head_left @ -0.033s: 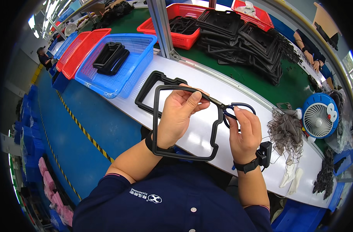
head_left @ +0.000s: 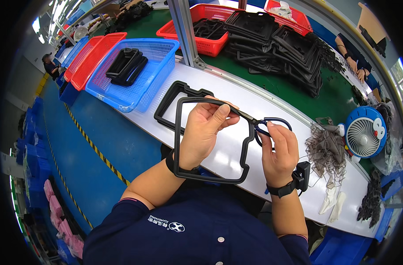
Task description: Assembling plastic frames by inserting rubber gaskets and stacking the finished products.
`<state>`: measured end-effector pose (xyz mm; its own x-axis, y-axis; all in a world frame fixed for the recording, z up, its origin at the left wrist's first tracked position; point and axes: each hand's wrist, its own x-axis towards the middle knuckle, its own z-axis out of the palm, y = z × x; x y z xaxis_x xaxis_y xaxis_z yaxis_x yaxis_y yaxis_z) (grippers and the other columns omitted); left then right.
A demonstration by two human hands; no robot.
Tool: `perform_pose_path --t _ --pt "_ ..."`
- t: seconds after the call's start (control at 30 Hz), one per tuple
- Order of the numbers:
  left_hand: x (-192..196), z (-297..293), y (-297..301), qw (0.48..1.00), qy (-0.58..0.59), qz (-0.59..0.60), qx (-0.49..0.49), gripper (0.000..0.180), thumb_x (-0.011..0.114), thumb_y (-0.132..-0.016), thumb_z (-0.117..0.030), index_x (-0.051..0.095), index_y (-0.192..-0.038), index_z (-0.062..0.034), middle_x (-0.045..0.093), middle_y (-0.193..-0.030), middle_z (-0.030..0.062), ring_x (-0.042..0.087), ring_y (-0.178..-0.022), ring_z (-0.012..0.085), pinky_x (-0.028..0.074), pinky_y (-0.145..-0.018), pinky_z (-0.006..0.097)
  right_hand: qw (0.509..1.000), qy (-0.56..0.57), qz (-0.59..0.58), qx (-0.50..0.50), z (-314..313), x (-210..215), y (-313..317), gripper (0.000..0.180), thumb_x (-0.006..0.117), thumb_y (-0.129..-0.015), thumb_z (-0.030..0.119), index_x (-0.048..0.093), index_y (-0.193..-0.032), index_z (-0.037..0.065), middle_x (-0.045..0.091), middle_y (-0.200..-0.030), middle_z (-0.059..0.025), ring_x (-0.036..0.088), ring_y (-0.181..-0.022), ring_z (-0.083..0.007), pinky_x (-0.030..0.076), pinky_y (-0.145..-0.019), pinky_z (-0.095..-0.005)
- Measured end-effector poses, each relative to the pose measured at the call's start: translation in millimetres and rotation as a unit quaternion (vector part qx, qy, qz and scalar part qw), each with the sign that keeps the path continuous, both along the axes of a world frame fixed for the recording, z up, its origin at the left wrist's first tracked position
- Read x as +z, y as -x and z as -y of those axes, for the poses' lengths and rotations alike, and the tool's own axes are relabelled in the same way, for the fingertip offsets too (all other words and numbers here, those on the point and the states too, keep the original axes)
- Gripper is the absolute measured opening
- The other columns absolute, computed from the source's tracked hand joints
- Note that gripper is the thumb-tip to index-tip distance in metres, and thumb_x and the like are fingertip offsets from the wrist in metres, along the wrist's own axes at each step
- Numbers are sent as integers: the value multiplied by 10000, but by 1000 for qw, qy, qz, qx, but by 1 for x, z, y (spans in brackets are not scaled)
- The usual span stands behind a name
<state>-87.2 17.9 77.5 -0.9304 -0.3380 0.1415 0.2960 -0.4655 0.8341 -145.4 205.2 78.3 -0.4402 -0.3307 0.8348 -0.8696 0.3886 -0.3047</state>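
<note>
A black rubber gasket frame [head_left: 241, 154], roughly rectangular with a notched right side, is held up over the white table. My left hand [head_left: 206, 126] pinches its top edge between thumb and fingers. In my right hand [head_left: 281, 150] is a pair of scissors [head_left: 272, 122] with dark blue handles, fingers and thumb at the loops. The scissors' blades lie along the frame's top right edge; whether they touch it I cannot tell. Behind my left hand, similar black frames [head_left: 165, 108] lie stacked on the table.
A blue basket [head_left: 135, 95] with black frames stands at the left, red baskets [head_left: 80, 59] beyond it. A metal post [head_left: 183, 31] rises behind the table. Frames pile up [head_left: 276, 48] on the green surface. Dark scraps [head_left: 327, 150] and a blue fan [head_left: 365, 132] are at the right. Another person's hands [head_left: 356, 68] show far right.
</note>
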Motion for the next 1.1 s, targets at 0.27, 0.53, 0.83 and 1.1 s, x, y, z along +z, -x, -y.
perform_pose_path --t 0.27,0.53,0.83,1.1 --pt "-3 0 1 1000 -11 1 -2 134 624 -997 -156 630 -1096 -65 683 -1088 89 674 -1021 179 581 -920 341 962 134 235 33 -5 3 -7 297 763 -808 -65 683 -1089 -13 642 -985 -94 626 -815 -138 509 -633 -235" --pt "-3 1 0 1000 -20 -23 -8 134 612 -997 -110 619 -1112 -41 663 -1122 97 661 -1056 192 581 -952 359 948 -24 305 -88 -41 -28 22 246 703 -841 -25 649 -1081 -24 633 -957 -130 651 -861 -259 534 -767 -332" --pt "-7 -7 5 999 -38 -13 8 165 549 -1026 -80 550 -1181 -26 639 -1185 139 638 -1126 197 549 -1007 338 932 -155 306 -116 -60 -39 20 269 689 -903 105 640 -1135 -23 675 -1073 -151 627 -1003 -289 515 -820 -371" --pt "-15 -28 8 995 -72 -21 62 188 513 -1034 -60 519 -1218 -22 582 -1288 150 610 -1215 259 525 -1043 325 535 180 781 269 -28 -27 -34 513 656 -964 109 393 -1393 5 670 -1108 -143 666 -970 -162 566 -823 -289"
